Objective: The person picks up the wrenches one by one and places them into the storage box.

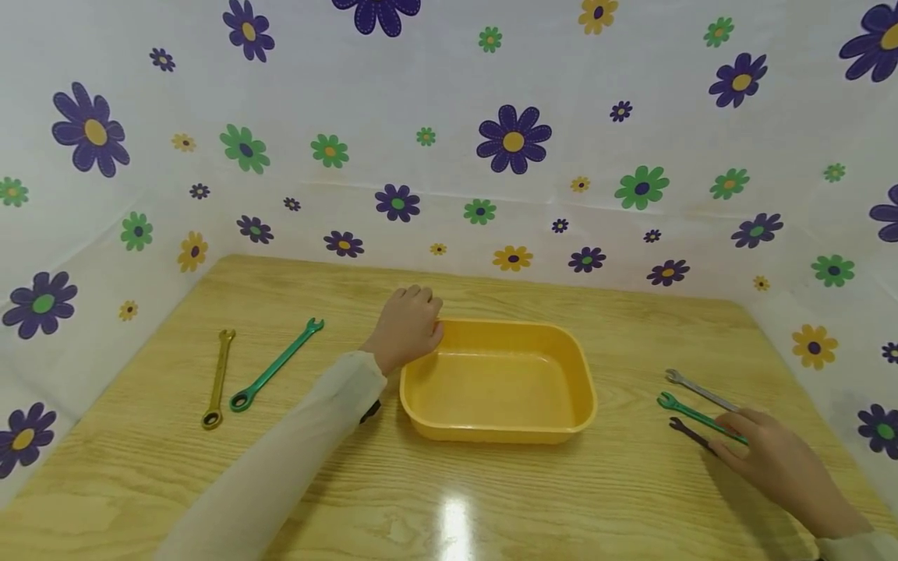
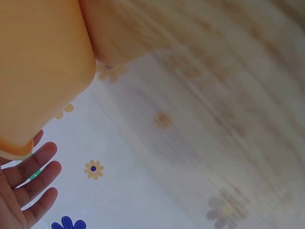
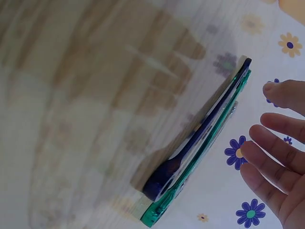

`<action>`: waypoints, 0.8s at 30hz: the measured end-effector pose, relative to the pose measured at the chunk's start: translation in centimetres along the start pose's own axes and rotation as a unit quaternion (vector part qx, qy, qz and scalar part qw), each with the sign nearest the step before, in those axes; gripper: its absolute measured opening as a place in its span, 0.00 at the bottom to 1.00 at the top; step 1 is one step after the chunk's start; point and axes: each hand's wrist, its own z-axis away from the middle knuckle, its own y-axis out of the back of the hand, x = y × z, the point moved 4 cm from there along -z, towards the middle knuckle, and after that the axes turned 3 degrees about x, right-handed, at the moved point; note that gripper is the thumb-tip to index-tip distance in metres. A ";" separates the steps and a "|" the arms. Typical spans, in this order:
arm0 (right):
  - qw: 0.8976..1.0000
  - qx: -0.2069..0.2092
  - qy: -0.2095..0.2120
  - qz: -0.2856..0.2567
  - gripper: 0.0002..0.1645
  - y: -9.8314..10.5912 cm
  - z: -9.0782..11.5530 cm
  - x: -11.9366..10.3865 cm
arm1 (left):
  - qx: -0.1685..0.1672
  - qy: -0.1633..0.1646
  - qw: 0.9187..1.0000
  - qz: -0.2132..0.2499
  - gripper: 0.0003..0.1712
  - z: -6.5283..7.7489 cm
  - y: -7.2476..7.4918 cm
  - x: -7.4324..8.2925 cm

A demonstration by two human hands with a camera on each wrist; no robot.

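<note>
A yellow plastic basin stands mid-table. My left hand grips its back left corner, thumb over the rim on the inner side; in the left wrist view, the fingers extend past the basin's corner. At the right, my right hand is over the near ends of three combination wrenches lying side by side: a silver wrench, a green wrench and a dark purple wrench. The right wrist view shows its fingers spread, apart from the wrenches.
On the left side of the wooden table lie a gold wrench and another green wrench. A white flowered cloth hangs around the back and sides of the table.
</note>
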 end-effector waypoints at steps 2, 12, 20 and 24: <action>1.000 -0.017 -0.015 -0.003 0.17 -0.1 0.1 0.1 | 0.002 0.000 1.000 0.001 0.13 0.0 0.0 0.0; 0.999 -0.041 -0.017 -0.012 0.18 -0.6 0.7 0.5 | -0.008 0.001 1.000 0.002 0.13 0.0 0.0 -0.1; 0.991 -0.122 -0.048 -0.024 0.13 -1.0 0.6 0.8 | -0.021 0.006 1.000 0.006 0.14 0.0 0.4 0.1; 0.988 -0.141 -0.056 -0.029 0.12 -1.1 0.6 0.9 | -0.029 0.007 1.000 0.004 0.15 0.0 0.4 0.1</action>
